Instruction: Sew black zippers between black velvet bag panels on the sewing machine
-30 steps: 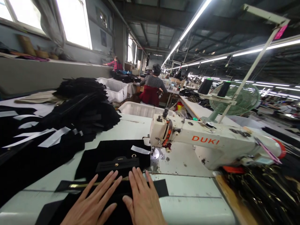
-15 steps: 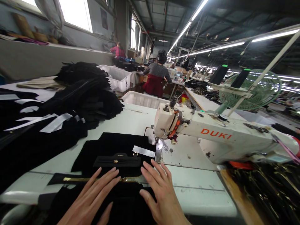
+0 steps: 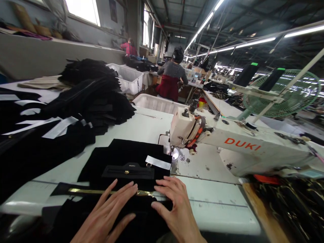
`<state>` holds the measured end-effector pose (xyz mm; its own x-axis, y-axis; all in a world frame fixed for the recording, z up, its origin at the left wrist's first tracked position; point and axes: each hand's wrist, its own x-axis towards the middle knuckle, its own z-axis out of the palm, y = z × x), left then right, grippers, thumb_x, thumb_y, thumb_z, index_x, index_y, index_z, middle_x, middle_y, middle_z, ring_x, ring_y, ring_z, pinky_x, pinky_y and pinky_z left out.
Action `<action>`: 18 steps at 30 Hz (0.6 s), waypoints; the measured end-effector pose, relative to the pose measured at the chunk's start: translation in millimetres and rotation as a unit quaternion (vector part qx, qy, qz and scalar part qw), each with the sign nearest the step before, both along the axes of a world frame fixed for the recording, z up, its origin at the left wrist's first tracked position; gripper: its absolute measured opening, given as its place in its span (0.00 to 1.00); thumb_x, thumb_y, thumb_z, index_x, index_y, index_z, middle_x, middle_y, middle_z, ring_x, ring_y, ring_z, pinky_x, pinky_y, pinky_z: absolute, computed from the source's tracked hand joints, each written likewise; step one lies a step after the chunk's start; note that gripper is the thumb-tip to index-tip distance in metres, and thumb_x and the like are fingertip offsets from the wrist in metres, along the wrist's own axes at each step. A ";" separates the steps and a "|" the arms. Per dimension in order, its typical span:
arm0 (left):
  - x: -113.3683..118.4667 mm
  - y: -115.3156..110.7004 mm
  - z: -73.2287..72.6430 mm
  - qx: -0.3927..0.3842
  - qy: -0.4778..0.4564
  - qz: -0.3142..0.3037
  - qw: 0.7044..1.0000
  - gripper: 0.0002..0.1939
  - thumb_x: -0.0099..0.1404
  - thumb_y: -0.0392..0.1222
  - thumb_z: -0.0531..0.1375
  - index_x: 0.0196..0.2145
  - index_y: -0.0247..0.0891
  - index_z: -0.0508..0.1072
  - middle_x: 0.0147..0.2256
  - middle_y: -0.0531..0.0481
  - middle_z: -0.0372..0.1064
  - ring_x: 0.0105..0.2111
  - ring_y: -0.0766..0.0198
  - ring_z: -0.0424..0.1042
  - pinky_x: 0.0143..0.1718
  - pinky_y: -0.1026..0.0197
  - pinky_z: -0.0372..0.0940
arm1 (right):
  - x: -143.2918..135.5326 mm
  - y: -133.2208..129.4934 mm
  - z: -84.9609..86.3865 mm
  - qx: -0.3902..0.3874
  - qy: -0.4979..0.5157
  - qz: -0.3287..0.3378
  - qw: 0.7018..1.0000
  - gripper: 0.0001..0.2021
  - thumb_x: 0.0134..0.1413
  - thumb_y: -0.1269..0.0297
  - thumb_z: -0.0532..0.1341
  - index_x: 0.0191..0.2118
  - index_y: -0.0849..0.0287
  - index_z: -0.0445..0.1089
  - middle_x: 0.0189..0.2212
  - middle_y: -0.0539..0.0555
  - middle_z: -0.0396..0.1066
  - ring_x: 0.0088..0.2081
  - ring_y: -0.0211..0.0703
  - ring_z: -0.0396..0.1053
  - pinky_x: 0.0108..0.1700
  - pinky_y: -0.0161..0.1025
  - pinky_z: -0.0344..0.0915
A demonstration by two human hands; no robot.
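My left hand (image 3: 110,211) lies over black fabric at the table's front edge, its fingers stretched and its thumb apart. Beneath its fingertips runs a gold-toothed zipper (image 3: 83,191). To its right, my right hand (image 3: 177,202) rests at the panel's right side, fingers bent slightly, thumb away from them. Beyond both hands, the black fabric panel (image 3: 98,158) lies flat. It carries a dark patch (image 3: 115,172) with a gold stud and a pale strip (image 3: 158,162) beside a small ring. The panel's far right corner sits by the sewing machine's (image 3: 215,135) lit needle area.
A tall stack of black pieces (image 3: 88,91) fills the left of the table. White bins (image 3: 129,79) stand behind. At right are black pieces with gold zippers (image 3: 298,206), thread cones (image 3: 246,75) and a green fan (image 3: 296,94). A co-worker (image 3: 172,74) sits ahead.
My right hand's fingers have drawn together and bent slightly. My left hand has shifted a little right along the zipper. The whole view has tilted and slid slightly.
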<state>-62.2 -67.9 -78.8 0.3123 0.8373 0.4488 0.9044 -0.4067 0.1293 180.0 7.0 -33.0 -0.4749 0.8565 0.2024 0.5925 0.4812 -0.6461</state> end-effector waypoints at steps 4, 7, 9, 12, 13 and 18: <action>-0.1 0.7 0.2 0.003 -0.006 -0.023 1.000 0.27 0.76 0.53 0.54 0.67 0.42 0.58 0.60 0.48 0.68 0.61 0.54 0.65 0.64 0.49 0.57 | -0.7 0.5 2.1 -0.017 -0.001 -0.004 1.000 0.19 0.47 0.73 0.74 0.47 0.53 0.78 0.51 0.53 0.76 0.58 0.59 0.66 0.61 0.61 0.61; -0.5 -2.4 1.2 -0.004 -0.029 -0.018 0.999 0.28 0.75 0.54 0.55 0.68 0.45 0.58 0.62 0.50 0.66 0.63 0.52 0.63 0.60 0.52 0.65 | -1.0 0.2 3.7 -0.016 0.002 -0.009 1.000 0.19 0.47 0.73 0.74 0.46 0.53 0.78 0.51 0.53 0.76 0.58 0.59 0.66 0.61 0.60 0.61; -3.1 -6.6 1.6 -0.009 -0.047 0.006 0.999 0.27 0.75 0.52 0.55 0.68 0.47 0.59 0.64 0.50 0.62 0.65 0.50 0.59 0.56 0.52 0.70 | -1.2 -0.1 4.2 -0.014 0.003 -0.012 1.000 0.19 0.46 0.73 0.74 0.46 0.52 0.78 0.51 0.53 0.76 0.58 0.59 0.66 0.61 0.60 0.61; -14.0 -12.7 3.9 0.022 -0.081 0.049 0.995 0.23 0.75 0.48 0.54 0.65 0.47 0.63 0.66 0.50 0.59 0.66 0.49 0.57 0.60 0.48 0.66 | -0.6 -0.7 2.7 -0.009 0.007 -0.012 1.000 0.19 0.46 0.73 0.74 0.46 0.52 0.78 0.51 0.53 0.76 0.58 0.60 0.67 0.61 0.61 0.62; -19.5 -14.3 5.0 0.042 -0.091 0.061 0.993 0.21 0.75 0.47 0.54 0.64 0.47 0.65 0.65 0.50 0.61 0.65 0.49 0.58 0.62 0.46 0.62 | 0.1 -0.9 1.4 -0.005 0.009 -0.009 1.000 0.19 0.46 0.73 0.74 0.46 0.52 0.78 0.51 0.53 0.76 0.58 0.59 0.67 0.60 0.61 0.62; -45.9 -25.5 8.4 0.106 -0.100 0.096 0.985 0.16 0.74 0.47 0.57 0.57 0.45 0.72 0.59 0.49 0.69 0.61 0.50 0.66 0.65 0.44 0.58 | 9.9 -0.6 -10.1 0.039 0.029 0.004 0.999 0.19 0.51 0.71 0.71 0.49 0.50 0.76 0.53 0.52 0.74 0.57 0.57 0.68 0.59 0.57 0.67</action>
<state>-108.1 -93.4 -70.3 0.0450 0.7525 0.6570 0.9319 -0.2685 0.2438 189.9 6.4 -43.1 -0.4667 0.8333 0.2964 0.5508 0.5360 -0.6398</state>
